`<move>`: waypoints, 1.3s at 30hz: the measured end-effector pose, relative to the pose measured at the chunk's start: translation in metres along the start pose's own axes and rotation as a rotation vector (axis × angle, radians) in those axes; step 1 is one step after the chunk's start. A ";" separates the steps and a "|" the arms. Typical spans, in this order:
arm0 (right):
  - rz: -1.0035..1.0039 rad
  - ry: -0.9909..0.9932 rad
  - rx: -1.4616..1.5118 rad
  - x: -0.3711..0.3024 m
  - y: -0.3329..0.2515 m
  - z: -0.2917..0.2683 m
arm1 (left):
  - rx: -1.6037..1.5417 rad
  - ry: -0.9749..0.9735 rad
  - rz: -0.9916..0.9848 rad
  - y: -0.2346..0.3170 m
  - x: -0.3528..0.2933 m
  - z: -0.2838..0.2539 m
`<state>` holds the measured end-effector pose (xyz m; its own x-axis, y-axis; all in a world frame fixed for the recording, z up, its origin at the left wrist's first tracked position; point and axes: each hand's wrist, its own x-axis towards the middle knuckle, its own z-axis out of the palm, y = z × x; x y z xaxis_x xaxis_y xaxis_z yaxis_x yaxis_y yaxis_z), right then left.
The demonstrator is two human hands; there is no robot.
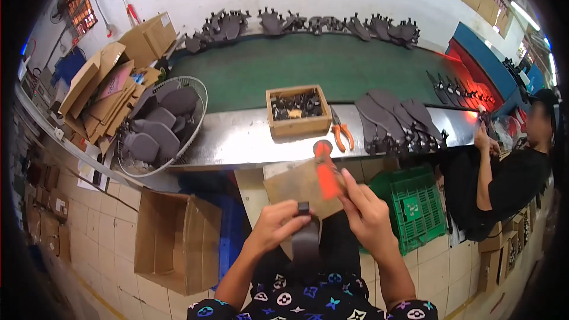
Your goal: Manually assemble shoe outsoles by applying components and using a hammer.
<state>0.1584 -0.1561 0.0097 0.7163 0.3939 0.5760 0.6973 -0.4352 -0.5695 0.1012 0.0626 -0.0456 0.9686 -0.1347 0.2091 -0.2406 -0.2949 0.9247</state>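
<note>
In front of my body, my left hand (278,225) is closed on a dark, curved, flat piece (307,242) that looks like a sandal sole. A small black square part (303,207) stands at its upper end, beside my thumb and fingers. My right hand (367,213) grips an orange-red hammer (327,181), smeared by motion and raised to the right of that piece. Its round end points toward the bench. A worn tan board (290,186) lies under both hands, partly hidden by them.
On the metal bench edge stand a wooden box (299,127) of small black parts, orange-handled pliers (341,133) and dark soles (379,112). Behind runs a green conveyor belt (249,74). A wire basket (204,92), carton (160,243) and green crate (415,213) flank me. A co-worker (510,172) sits right.
</note>
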 end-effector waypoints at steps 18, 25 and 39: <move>-0.108 -0.954 1.016 0.000 -0.026 -0.027 | -0.787 -0.508 -0.082 0.085 -0.060 0.011; -0.536 -0.953 0.888 0.015 -0.038 -0.036 | -0.855 -0.610 0.083 0.081 -0.062 0.028; -0.089 -0.812 0.637 -0.024 -0.054 -0.034 | -0.407 -0.368 -0.081 0.077 -0.074 0.013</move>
<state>0.1026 -0.1700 0.0463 0.2984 0.9340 0.1967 0.4636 0.0383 -0.8852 0.0102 0.0375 0.0059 0.8796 -0.4698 0.0745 -0.0516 0.0615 0.9968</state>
